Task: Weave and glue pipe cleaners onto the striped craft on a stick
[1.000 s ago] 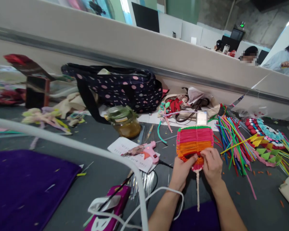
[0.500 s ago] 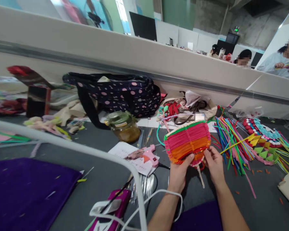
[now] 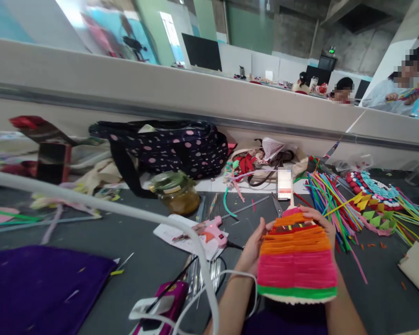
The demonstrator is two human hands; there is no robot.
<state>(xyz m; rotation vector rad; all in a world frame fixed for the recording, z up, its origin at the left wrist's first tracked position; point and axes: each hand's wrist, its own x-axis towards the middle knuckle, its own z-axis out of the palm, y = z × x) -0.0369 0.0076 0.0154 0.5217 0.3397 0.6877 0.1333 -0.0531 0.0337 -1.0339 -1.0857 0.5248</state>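
A fan-shaped craft piece [image 3: 296, 265] made of rows of fuzzy stems is between my hands, with orange, pink and green bands and a pale lower edge. Its narrow end and pale stick point away from me, and gaps show between the rows near that end. My left hand [image 3: 254, 246] grips its left edge, thumb up beside the orange rows. On the far right corner, my right hand [image 3: 320, 222] curls its fingers over the edge; the rest of that hand is partly hidden behind the piece. Scissors [image 3: 277, 204] lie just beyond it.
A pink glue gun [image 3: 214, 232] rests on paper left of my hands. Colourful pipe cleaners [image 3: 335, 209] and a beaded craft piece [image 3: 375, 190] lie at right. Behind stand a lidded jar [image 3: 176, 193] and a dotted bag [image 3: 174, 146]. A white tube [image 3: 125, 200] crosses the foreground.
The fan-shaped piece has been turned over end for end and lowered towards me; its stick pointed at me before and now points away. Both hands have shifted their grip on it.
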